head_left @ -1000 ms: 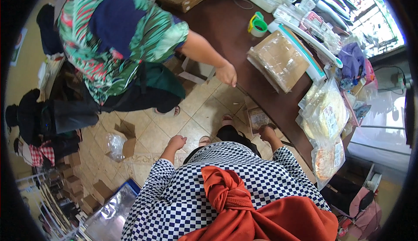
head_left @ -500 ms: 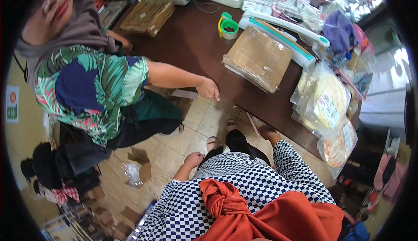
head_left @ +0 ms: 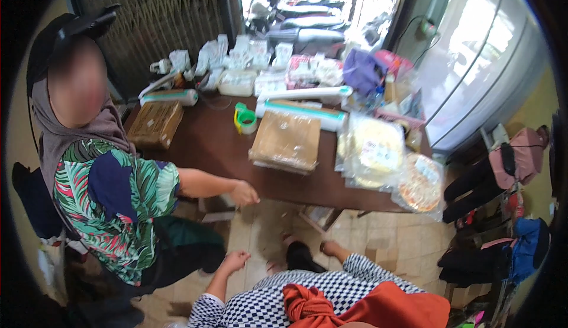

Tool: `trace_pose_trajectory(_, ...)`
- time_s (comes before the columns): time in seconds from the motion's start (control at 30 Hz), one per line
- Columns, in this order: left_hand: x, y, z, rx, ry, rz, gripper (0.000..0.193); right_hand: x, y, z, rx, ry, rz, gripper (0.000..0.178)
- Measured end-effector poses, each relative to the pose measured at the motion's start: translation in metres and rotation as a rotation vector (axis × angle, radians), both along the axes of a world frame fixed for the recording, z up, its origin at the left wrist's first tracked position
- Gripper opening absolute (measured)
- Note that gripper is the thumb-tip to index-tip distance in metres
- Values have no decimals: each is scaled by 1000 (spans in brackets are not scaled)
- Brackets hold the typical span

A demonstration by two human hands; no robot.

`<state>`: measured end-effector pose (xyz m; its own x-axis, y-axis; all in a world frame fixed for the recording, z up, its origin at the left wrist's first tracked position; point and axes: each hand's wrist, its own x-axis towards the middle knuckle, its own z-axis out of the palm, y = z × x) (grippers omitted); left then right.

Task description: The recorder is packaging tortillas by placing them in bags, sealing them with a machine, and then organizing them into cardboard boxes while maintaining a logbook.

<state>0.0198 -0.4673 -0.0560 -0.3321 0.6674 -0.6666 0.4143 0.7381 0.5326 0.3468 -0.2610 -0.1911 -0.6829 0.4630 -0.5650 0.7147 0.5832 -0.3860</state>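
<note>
My left hand (head_left: 236,260) hangs over the tiled floor with its fingers curled in loosely; nothing shows in it. Down by my side on the right is my right hand (head_left: 333,249), small and partly turned away, so its fingers are hard to make out. Both are apart from the brown table (head_left: 225,162). On it, nearest to me, lies a flat cardboard parcel (head_left: 288,138) wrapped in clear film. To its right are bagged round flatbreads (head_left: 376,150) and a bagged pizza (head_left: 419,183), which reaches over the table's edge.
A co-worker in a leafy-patterned top (head_left: 94,180) stands at the left, one arm stretched over the table's edge. A tape dispenser (head_left: 245,119), two long bag sealers, including a green-and-white bag sealer (head_left: 305,112), another cardboard box (head_left: 155,124) and plastic tubs (head_left: 236,83) occupy the table.
The view has lifted and swung, bringing the doorway and motorbikes outside into sight. My left hand has come out away from my body. The objects on the table keep their places.
</note>
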Motion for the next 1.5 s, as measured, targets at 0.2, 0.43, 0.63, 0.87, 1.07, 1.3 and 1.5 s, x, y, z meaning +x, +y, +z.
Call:
trace_pose_trajectory(0.2,-5,236,253,1069,305,-223,25,82,-57,-9,-20,-244,-74,31)
trace_pose_trajectory(0.43,98,168,353,1683,637,-689,11,139,-87,-49,-355,-485,-345,25)
trace_pose_trajectory(0.63,57,21,24,305,-159,173,28,58,-75,8,-352,-66,-614,24)
trace_pose_trajectory(0.87,-33,-218,8,145,474,482,27,44,-43,-15,-100,-115,-210,16)
trace_pose_trajectory(1.07,-31,-282,-14,104,496,678,28,-27,-35,6,-16,-240,-13,25)
trace_pose_trajectory(1.3,27,-208,-46,-48,230,251,31,-125,-43,68,-226,140,-291,24)
trace_pose_trajectory(1.5,3,-143,-21,-227,140,-81,35,-57,-63,-38,39,396,-258,33)
